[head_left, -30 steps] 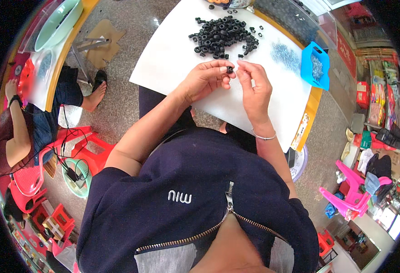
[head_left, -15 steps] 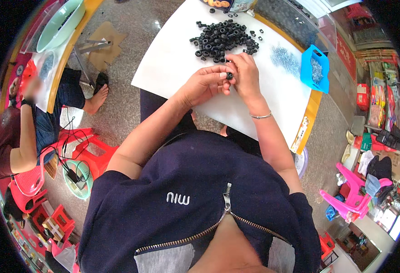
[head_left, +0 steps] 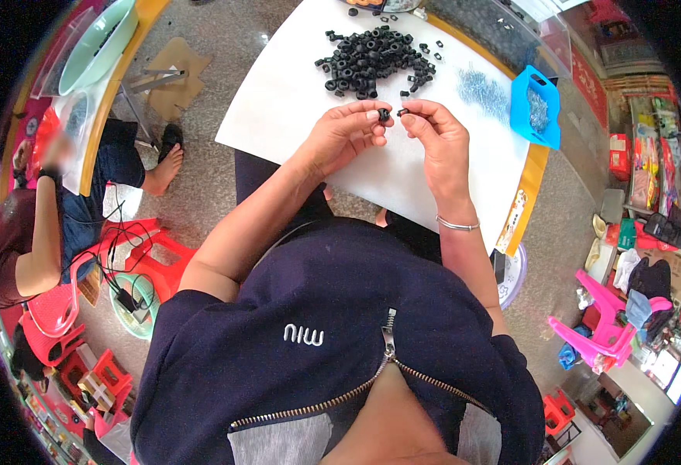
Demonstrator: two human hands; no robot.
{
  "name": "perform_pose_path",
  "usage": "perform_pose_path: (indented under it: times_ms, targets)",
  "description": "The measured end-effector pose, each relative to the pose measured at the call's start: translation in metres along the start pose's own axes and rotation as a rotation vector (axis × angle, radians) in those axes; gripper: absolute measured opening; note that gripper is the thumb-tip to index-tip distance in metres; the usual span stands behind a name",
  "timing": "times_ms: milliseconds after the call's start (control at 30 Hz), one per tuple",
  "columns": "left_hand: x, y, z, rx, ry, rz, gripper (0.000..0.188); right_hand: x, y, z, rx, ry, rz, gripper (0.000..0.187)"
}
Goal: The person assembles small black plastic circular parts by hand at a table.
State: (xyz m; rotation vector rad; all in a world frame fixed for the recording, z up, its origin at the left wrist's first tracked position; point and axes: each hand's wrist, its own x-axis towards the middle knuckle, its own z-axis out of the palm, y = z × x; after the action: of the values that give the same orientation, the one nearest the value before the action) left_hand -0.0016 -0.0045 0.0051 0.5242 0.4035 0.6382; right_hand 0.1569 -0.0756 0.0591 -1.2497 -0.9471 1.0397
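While the head view looks down over a dark zip-up top, both bare hands meet above a white table point(head_left: 294, 116). The left hand point(head_left: 346, 133) has its fingertips pinched together on a small black ring point(head_left: 384, 115), held just above the tabletop. The right hand point(head_left: 436, 136) sits just beside it, thumb and forefinger closed on a tiny dark piece point(head_left: 402, 111) that is too small to make out; a thin silver bangle point(head_left: 458, 225) circles that wrist. The two held parts are close but not quite touching. Just beyond the hands, a heap of black rings point(head_left: 373, 60) lies on the table, with a scatter of small metal bits point(head_left: 483, 91) to its right and a blue tray point(head_left: 535, 107) near the table's yellow edge. At the far left, another person sits on a red plastic chair point(head_left: 135, 260) by a second table.
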Motion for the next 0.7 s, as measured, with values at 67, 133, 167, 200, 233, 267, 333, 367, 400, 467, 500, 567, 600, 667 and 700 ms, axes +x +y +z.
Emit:
perform_pose_path:
  times_ms: [67, 133, 167, 200, 233, 267, 333, 367, 400, 467, 500, 567, 600, 667, 700]
  targets:
    - [-0.003, 0.002, 0.003, -0.008, 0.001, 0.015, 0.029, -0.003, -0.004, 0.005, 0.013, -0.012, -0.010, 0.017]
    - [-0.005, 0.004, 0.010, 0.021, 0.004, 0.025, 0.029, -0.006, -0.006, 0.005, 0.033, -0.021, -0.027, 0.017]
    - [-0.006, 0.005, 0.012, 0.024, 0.003, 0.026, 0.029, -0.008, -0.007, 0.004, 0.041, -0.019, -0.035, 0.017]
    - [-0.007, 0.005, 0.013, 0.032, -0.013, 0.030, 0.029, -0.009, -0.007, 0.004, 0.049, -0.017, -0.043, 0.017]
    - [-0.008, 0.005, 0.015, 0.040, -0.029, 0.035, 0.028, -0.010, -0.008, 0.004, 0.051, -0.017, -0.045, 0.017]
    - [-0.009, 0.005, 0.016, 0.043, -0.030, 0.035, 0.028, -0.010, -0.008, 0.004, 0.028, -0.013, -0.064, 0.016]
    - [-0.011, 0.005, 0.021, 0.069, -0.034, 0.056, 0.027, -0.013, -0.009, 0.004, 0.003, -0.006, -0.084, 0.016]
    - [-0.013, 0.005, 0.023, 0.069, -0.036, 0.055, 0.027, -0.014, -0.009, 0.004, -0.016, -0.004, -0.098, 0.015]
    - [-0.014, 0.005, 0.026, 0.085, -0.032, 0.062, 0.026, -0.014, -0.010, 0.004, -0.034, -0.004, -0.111, 0.015]
    - [-0.016, 0.006, 0.029, 0.101, -0.030, 0.069, 0.026, -0.016, -0.012, 0.004, -0.060, 0.009, -0.118, 0.015]
    - [-0.016, 0.007, 0.031, 0.116, -0.028, 0.074, 0.025, -0.018, -0.013, 0.005, -0.086, 0.020, -0.124, 0.015]
    - [-0.017, 0.007, 0.031, 0.131, -0.026, 0.079, 0.024, -0.020, -0.014, 0.005, -0.090, 0.022, -0.126, 0.014]
    - [-0.017, 0.007, 0.031, 0.151, -0.035, 0.085, 0.024, -0.020, -0.014, 0.006, -0.093, 0.024, -0.128, 0.014]
    - [-0.018, 0.007, 0.031, 0.173, -0.044, 0.092, 0.024, -0.020, -0.011, 0.005, -0.120, 0.032, -0.137, 0.014]
    - [-0.018, 0.006, 0.032, 0.196, -0.043, 0.109, 0.024, -0.020, -0.011, 0.005, -0.146, 0.040, -0.144, 0.013]
